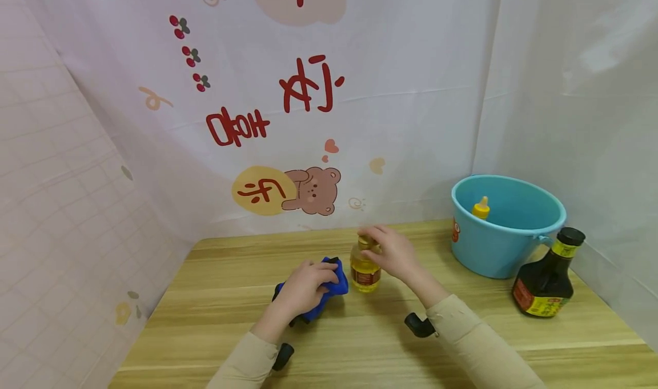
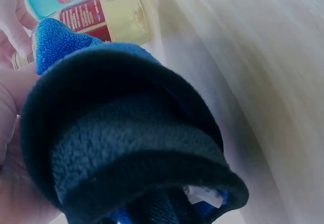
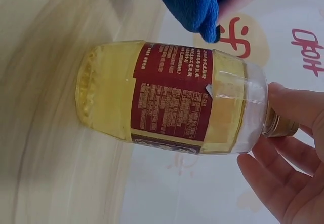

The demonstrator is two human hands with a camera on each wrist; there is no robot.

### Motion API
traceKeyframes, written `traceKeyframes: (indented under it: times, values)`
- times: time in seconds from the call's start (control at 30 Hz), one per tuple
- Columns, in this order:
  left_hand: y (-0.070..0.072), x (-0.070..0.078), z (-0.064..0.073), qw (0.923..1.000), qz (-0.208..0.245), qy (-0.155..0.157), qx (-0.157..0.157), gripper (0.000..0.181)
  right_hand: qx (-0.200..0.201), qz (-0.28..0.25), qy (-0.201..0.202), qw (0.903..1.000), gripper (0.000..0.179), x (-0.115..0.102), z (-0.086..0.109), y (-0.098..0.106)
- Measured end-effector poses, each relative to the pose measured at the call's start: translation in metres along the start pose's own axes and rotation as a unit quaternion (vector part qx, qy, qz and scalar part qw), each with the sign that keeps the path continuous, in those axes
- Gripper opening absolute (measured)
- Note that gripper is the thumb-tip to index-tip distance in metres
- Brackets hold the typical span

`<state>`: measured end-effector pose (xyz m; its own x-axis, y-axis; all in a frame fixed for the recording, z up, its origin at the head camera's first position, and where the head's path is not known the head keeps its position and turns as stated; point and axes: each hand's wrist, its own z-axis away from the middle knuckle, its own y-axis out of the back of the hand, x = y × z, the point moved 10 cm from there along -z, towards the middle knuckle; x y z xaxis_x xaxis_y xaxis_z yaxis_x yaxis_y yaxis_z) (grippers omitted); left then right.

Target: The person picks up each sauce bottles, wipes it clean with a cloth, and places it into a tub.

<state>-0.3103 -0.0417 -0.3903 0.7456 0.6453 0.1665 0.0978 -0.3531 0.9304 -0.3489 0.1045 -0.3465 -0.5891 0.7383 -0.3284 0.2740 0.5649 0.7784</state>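
Note:
A blue cloth with black edging [image 1: 337, 281] is bunched in my left hand [image 1: 303, 287], which grips it from above. Folds of its dark edge [image 2: 136, 158] fill the left wrist view. To the right of the cloth, my right hand [image 1: 394, 253] holds a bottle of yellow cooking oil [image 1: 365, 279] at its neck. Thumb and fingers are around the gold cap [image 3: 283, 126]. In the right wrist view the red label [image 3: 172, 92] shows, with the cloth close beside the bottle. The bottle is upright; whether its base touches the table I cannot tell.
A light blue bucket [image 1: 488, 257] stands at the back right with a yellow-capped bottle [image 1: 481, 208] inside. In front of it is a dark sauce bottle [image 1: 547, 280]. A printed white curtain [image 1: 411, 120] hangs behind the wooden table [image 1: 216, 297].

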Motion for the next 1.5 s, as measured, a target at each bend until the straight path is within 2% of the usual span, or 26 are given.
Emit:
traceKeyframes:
  times: [0.13,0.3,0.4,0.53,0.77,0.97,1.17,1.33,1.5]
  values:
    - [0.001,0.0,0.001,0.9999,0.003,0.001,0.011,0.023,0.013,-0.008,0.0,0.9999,0.041,0.005,0.006,0.012]
    - [0.005,0.002,-0.001,0.9994,0.017,0.014,0.027,0.024,0.028,-0.021,-0.009,0.9993,0.041,0.01,0.012,0.047]
    - [0.007,0.003,-0.003,0.9989,0.024,0.023,0.032,0.024,0.033,-0.025,-0.01,0.9991,0.042,0.011,0.011,0.076]
    - [0.008,0.007,-0.005,0.9985,0.03,0.019,0.042,0.023,0.058,-0.02,-0.001,0.9981,0.041,0.011,0.009,0.12]
    - [0.005,0.01,-0.005,0.9983,0.027,0.016,0.049,0.023,0.11,0.055,0.006,0.9925,0.042,0.01,0.006,0.201]
    - [0.002,0.008,-0.002,0.9983,0.034,0.018,0.044,0.022,0.147,0.091,-0.011,0.9848,0.043,0.022,0.006,0.254]
    - [0.002,0.001,0.001,0.9985,0.031,0.02,0.041,0.025,0.138,0.123,-0.064,0.9807,0.04,0.05,0.01,0.283]
    - [0.004,-0.005,0.005,0.9986,0.024,0.024,0.04,0.025,0.107,0.139,-0.125,0.9765,0.039,0.079,0.016,0.291]
    - [0.005,-0.01,0.011,0.9985,0.024,0.024,0.043,0.024,0.091,0.15,-0.178,0.9682,0.039,0.103,0.023,0.295]
